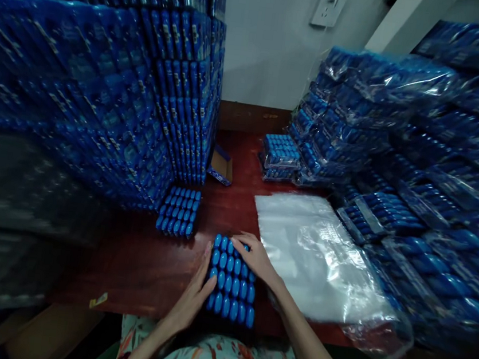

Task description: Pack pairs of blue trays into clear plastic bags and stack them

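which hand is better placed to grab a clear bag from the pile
Likely the right. The right hand rests on the blue block's top right, next to the clear bags; the left hand presses the block's left side, with the block in between.

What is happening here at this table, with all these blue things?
A person at the red-brown table handles a block of small blue items that stand tightly in rows. The left hand presses flat against the block's left side; the right hand lies over its far right corner. A pile of clear plastic bags lies just to the right, a second blue block stands farther back, and tall stacks of blue packs rise on both sides.
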Demonstrator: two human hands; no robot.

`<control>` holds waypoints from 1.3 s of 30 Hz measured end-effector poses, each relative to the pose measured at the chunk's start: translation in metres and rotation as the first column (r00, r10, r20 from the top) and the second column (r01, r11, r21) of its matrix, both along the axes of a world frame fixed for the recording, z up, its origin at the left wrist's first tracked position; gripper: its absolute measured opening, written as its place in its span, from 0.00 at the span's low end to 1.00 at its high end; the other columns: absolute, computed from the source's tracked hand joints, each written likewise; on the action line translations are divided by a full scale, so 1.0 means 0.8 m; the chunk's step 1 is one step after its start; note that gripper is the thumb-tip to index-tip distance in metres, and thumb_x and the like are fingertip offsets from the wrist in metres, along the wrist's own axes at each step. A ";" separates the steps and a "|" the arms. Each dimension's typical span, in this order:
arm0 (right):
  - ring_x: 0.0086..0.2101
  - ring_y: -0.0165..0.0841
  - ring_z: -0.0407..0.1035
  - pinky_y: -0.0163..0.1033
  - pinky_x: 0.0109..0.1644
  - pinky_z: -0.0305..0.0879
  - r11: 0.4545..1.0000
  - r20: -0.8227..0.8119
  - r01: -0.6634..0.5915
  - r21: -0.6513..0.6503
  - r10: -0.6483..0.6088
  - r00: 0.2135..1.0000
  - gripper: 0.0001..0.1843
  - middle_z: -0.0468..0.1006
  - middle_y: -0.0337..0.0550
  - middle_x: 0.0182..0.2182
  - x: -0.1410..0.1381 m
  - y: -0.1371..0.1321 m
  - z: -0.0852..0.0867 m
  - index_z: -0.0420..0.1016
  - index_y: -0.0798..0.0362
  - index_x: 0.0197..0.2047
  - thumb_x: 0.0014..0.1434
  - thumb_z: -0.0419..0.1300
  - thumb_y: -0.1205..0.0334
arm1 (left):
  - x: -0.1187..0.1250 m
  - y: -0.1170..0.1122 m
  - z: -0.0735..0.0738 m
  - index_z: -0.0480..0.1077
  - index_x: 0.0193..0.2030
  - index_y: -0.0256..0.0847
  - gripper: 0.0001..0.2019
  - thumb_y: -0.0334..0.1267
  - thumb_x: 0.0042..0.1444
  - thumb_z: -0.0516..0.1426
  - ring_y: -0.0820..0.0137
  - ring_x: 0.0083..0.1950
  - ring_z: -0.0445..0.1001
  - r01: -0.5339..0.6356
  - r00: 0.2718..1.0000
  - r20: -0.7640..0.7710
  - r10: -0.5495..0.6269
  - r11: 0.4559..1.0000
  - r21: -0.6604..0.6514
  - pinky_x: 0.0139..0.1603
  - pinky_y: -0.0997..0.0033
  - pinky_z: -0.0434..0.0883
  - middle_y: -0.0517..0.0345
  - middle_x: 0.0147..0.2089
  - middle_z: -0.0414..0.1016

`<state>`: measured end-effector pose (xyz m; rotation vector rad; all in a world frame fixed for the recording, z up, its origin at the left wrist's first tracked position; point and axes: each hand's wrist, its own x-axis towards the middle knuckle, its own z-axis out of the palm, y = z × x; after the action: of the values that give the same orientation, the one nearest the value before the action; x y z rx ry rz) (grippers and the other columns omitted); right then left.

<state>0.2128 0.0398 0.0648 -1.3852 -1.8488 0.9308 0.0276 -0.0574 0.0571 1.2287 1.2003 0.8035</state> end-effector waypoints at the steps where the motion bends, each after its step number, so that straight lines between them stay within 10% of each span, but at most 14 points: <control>1: 0.50 0.41 0.65 0.46 0.56 0.58 1.000 -0.001 -0.004 0.021 0.004 1.000 0.17 0.79 0.44 0.40 -0.004 -0.012 -0.001 0.79 0.51 0.37 0.59 0.54 0.50 | -0.001 -0.003 0.002 0.38 0.69 0.48 0.32 0.51 0.61 0.46 0.66 0.72 0.33 -0.008 1.000 0.001 0.008 1.000 -0.002 0.71 0.58 0.35 0.61 0.72 0.34; 7: 0.38 0.36 0.68 0.42 0.44 0.64 0.993 0.000 0.111 0.050 -0.111 0.994 0.16 0.77 0.44 0.32 -0.009 -0.066 0.000 0.78 0.52 0.34 0.61 0.53 0.52 | 0.014 0.001 -0.008 0.43 0.68 0.42 0.32 0.52 0.61 0.45 0.67 0.71 0.41 -0.067 0.995 -0.069 0.071 0.996 0.061 0.71 0.60 0.40 0.55 0.72 0.41; 23: 0.35 0.38 0.68 0.44 0.43 0.64 0.947 0.083 0.306 0.092 -0.314 0.946 0.15 0.76 0.45 0.31 0.018 -0.102 -0.002 0.77 0.51 0.32 0.59 0.55 0.50 | 0.029 -0.013 0.001 0.43 0.68 0.47 0.31 0.50 0.61 0.46 0.64 0.69 0.48 0.227 0.949 -0.233 -0.213 0.973 0.039 0.68 0.56 0.46 0.55 0.70 0.48; 32: 0.53 0.41 0.63 0.50 0.58 0.58 0.989 0.140 0.150 -0.003 -0.149 0.979 0.21 0.70 0.51 0.52 -0.002 -0.061 -0.011 0.76 0.50 0.47 0.57 0.55 0.46 | 0.023 0.001 -0.005 0.45 0.68 0.45 0.30 0.48 0.61 0.47 0.63 0.71 0.43 -0.076 0.943 -0.307 0.127 0.982 0.170 0.68 0.51 0.43 0.52 0.70 0.46; 39: 0.56 0.46 0.61 0.66 0.61 0.42 0.984 0.262 -0.035 -0.176 0.081 0.962 0.22 0.75 0.44 0.49 -0.027 -0.049 -0.002 0.74 0.45 0.49 0.62 0.47 0.45 | 0.010 0.051 -0.018 0.71 0.51 0.42 0.21 0.48 0.62 0.45 0.62 0.59 0.66 -0.009 0.979 -0.196 0.057 0.970 0.241 0.64 0.54 0.57 0.51 0.56 0.71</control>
<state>0.1912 0.0004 0.0636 -1.6363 -2.0584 0.9901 0.0355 -0.0165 0.0428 1.5201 1.3176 0.8840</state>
